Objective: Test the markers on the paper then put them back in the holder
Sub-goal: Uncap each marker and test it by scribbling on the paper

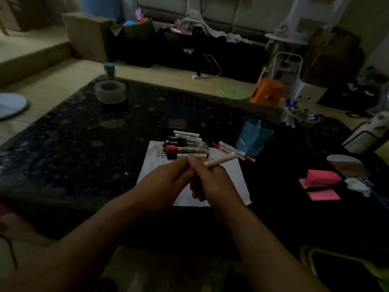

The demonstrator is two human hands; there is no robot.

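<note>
The white marker I hold has a pale, plain barrel. My paper is white, with short red and black strokes at its far left. One red marker lies in the pile. The holder is light blue, the table black with grey speckles, and the sticky notes pink.

Both bare forearms reach forward and converge; the right hand curls round a slim white plastic marker; the left hand meets it, fingertips bunched against the right's fingers.
</note>
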